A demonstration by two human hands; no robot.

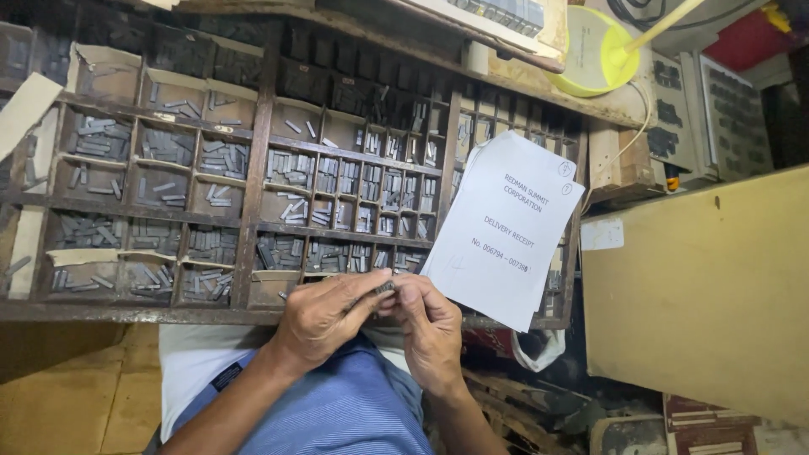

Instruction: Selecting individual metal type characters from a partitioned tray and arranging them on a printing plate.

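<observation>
Type case [257, 181] of dark wood filled most of my view, tilted up before me, its many compartments split by thin partitions. The larger boxes on the left side held loose grey metal sorts [99, 139] lying at all angles; the smaller boxes toward the middle and right held them packed more upright. Some partitions on the left were lined with torn brown paper.

Board [699, 295], pale yellow and flat, stood well to the right of the case, reaching toward the lower right corner. Above it sat a yellow round lid [590, 55] with a pale stick lying across it.

Sheet of white paper [506, 227] with printed lines leaned against the right part of the case, tilted, its lower corner just beside my right hand.

My lap, in blue striped cloth [345, 413], showed at the bottom.

Both hands met at the lower front edge of the case. My left hand [324, 316] was curled, thumb and fingers pinched together on a small dark metal piece [386, 289]. My right hand [430, 324] was also curled, its fingertips touching the same piece from the other side. What lay inside either palm I could not tell. The piece sat between the two thumbs, just above the case's front rail.
</observation>
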